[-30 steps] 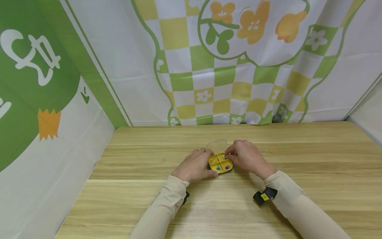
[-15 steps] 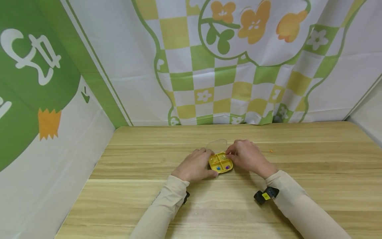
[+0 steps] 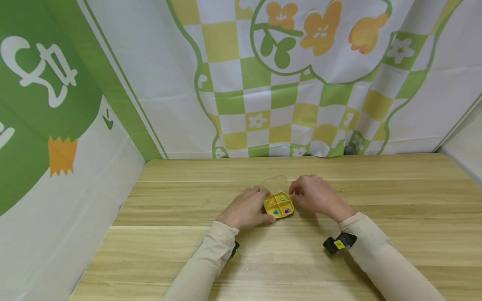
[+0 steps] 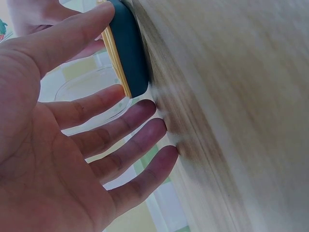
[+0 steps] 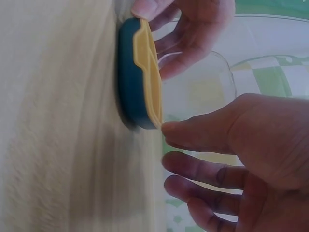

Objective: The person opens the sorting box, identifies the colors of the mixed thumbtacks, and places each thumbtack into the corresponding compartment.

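Observation:
A small yellow four-compartment pill box (image 3: 278, 205) with a dark teal base (image 4: 131, 53) lies on the table, its clear lid (image 3: 275, 182) swung back. Small pieces sit inside: a blue one (image 3: 275, 212), a purple one (image 3: 287, 211), a shiny greenish one in the far right compartment, and a bit of orange at far left. My left hand (image 3: 245, 207) holds the box by its left side between thumb and index finger, other fingers on the tabletop. At the right edge is my right hand (image 3: 314, 193), thumb tip (image 5: 171, 133) right at the rim, fingers loosely bent, holding nothing.
A tiny orange piece (image 3: 342, 190) lies on the wooden table (image 3: 395, 209) to the right of my right hand. Behind the table hangs a patterned cloth (image 3: 286, 100), with a green and white panel (image 3: 41, 125) on the left.
My right hand has drawn back a little to the right from the far right compartment, leaving the shiny piece there in plain view. My left hand and the pill box stay put.

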Tool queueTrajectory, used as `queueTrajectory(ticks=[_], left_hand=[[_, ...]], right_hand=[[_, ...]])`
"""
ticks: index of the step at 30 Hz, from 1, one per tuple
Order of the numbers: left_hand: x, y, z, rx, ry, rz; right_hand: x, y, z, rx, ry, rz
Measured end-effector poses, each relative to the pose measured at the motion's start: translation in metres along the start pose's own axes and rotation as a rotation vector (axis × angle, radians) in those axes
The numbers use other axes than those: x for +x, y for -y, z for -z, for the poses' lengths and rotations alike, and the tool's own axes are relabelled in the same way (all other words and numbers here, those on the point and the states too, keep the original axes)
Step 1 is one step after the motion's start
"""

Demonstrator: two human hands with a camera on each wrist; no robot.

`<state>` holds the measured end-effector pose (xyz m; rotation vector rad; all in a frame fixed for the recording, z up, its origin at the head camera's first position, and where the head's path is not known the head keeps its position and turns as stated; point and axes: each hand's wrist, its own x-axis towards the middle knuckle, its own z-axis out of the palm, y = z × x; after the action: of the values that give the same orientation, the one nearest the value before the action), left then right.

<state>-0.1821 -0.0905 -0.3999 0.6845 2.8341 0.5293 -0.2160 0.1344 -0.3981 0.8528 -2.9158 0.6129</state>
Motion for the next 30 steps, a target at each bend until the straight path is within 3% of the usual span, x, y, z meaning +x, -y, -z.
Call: queueTrajectory(ticks=[15, 24, 30], left_hand=[[-0.001, -0.003, 0.001, 0.006, 0.0, 0.003], [0.0, -0.003, 0.001, 0.009, 0.0, 0.009], [-0.001, -0.003, 0.001, 0.006, -0.001, 0.009]], right_hand=[[-0.004, -0.015, 0.015, -0.011, 0.072, 0.02], [-0.006, -0.02, 0.022, 0.004, 0.137, -0.029], [-0.008, -0.027, 0.025, -0.049, 0.134, -0.056]])
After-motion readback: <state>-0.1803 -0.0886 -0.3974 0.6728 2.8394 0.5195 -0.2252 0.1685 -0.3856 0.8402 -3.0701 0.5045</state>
